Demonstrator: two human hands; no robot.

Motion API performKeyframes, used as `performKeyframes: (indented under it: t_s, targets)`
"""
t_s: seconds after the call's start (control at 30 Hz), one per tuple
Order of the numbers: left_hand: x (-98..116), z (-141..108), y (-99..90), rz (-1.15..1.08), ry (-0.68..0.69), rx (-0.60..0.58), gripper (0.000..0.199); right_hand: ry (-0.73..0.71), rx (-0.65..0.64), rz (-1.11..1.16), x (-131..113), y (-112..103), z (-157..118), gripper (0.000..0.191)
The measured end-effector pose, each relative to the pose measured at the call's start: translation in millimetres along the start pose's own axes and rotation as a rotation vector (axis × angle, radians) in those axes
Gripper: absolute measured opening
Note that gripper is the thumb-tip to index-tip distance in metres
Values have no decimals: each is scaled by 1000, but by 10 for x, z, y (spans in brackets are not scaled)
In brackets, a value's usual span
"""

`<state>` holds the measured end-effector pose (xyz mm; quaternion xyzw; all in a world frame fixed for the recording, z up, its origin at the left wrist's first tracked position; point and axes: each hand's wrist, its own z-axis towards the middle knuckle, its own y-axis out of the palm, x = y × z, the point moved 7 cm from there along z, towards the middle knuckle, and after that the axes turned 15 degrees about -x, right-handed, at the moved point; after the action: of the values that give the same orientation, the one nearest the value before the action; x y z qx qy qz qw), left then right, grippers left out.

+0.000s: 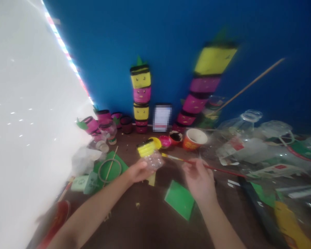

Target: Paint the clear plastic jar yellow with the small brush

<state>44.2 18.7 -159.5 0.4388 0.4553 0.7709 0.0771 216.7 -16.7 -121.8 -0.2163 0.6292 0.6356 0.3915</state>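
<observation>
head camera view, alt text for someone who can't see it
The left hand holds a clear plastic container partly coated yellow; the right hand points a thin red paintbrush toward it. On a cluttered brown table, two tall pink-and-yellow stacks rise before a blue wall.

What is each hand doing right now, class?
Left hand: closed around a clear plastic bottle piece, partly yellow.
Right hand: closed on a red-handled paintbrush, its yellow tip near the bottle piece.

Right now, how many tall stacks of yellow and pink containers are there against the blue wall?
2. The left stack stands left of the lit screen; the right stack, blurred, rises on the screen's other side. No other tall stack shows.
</observation>
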Motion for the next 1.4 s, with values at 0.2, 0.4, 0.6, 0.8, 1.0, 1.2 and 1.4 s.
performKeyframes:
  t_s: [0.2,0.4,0.6,0.8,1.0,1.2,1.4]
  targets:
    - [-14,-3,-17,-49,20,15,60,-4,-53,-61,21,38,-7,26]
    - [-30,2,-23,-77,22,2,60,20,-92,-109,41,114,-35,26]
    - [-32,-8,-47,-96,15,17,70,31,-44,-142,82,34,-12,27]
    - [-32,-11,-89,-91,13,21,64,-14,8,-110,33,-49,7,28]
    - [-23,-30,-73,-54,16,-1,65,9,-12,-127,42,-5,-6,28]
    - [94,-64,-145,-3,0,-2,80,-73,141,-142,-25,-157,52,29]
    - [197,-73,-328,-42,146,128,75,21,76,-467,30,52,205,29]
